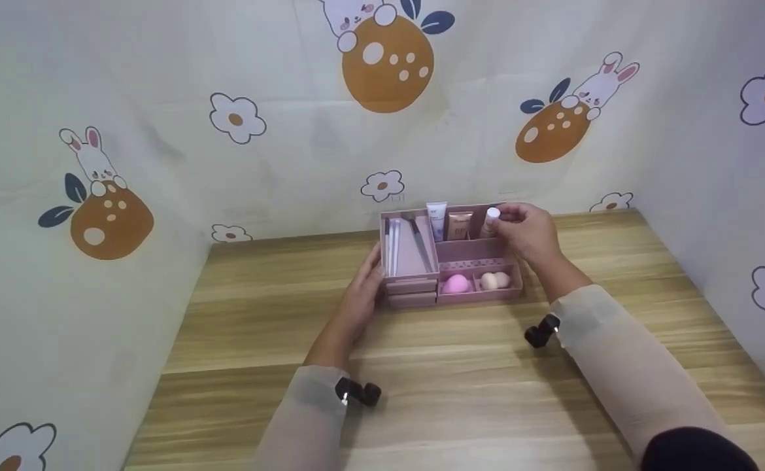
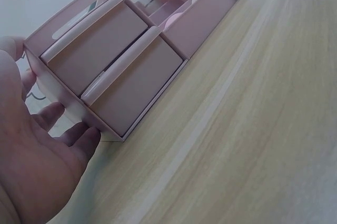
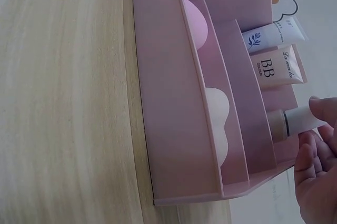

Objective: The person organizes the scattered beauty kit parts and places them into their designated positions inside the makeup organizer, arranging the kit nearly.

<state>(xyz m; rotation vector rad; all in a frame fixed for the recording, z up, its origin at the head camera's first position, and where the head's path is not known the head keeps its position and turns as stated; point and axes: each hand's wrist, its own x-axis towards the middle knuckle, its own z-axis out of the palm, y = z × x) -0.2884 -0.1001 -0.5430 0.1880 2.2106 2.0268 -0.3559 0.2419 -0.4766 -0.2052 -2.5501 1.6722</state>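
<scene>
A pink makeup organizer (image 1: 479,297) stands on the wooden table near the back wall. My right hand (image 1: 534,237) pinches the white cap of a small foundation bottle (image 3: 279,124), whose beige lower part sits in the organizer's back right compartment. At the organizer's left side, my left hand (image 2: 45,129) rests its fingers along the outer wall beside two drawers (image 2: 134,84). A white tube (image 1: 436,219) and a BB cream tube (image 3: 279,67) stand left of the bottle. In front lie a pink sponge (image 1: 456,284) and a beige gourd-shaped sponge (image 1: 495,281).
In the organizer's top left tray lie a dark makeup brush (image 1: 420,242) and some thin white sticks (image 1: 393,247). The wooden table (image 1: 448,392) stretches toward me. Patterned cloth walls (image 1: 278,183) enclose the back and both sides.
</scene>
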